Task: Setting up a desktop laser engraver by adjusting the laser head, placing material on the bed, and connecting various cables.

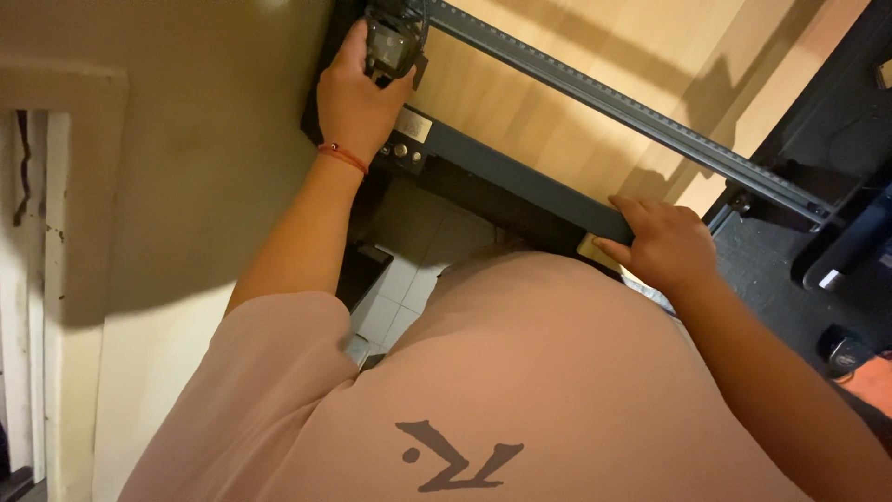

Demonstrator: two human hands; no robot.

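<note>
A dark metal machine frame lies around a pale wooden board. My left hand, with a red string on its wrist, grips a small black module at the left end of the moving rail. My right hand rests with fingers curled on the front bar of the frame, beside a small pale tag. My pink shirt fills the lower part of the view.
A beige wall stands close on the left. White floor tiles show below the frame. Black equipment and cables sit at the right, next to the frame's corner.
</note>
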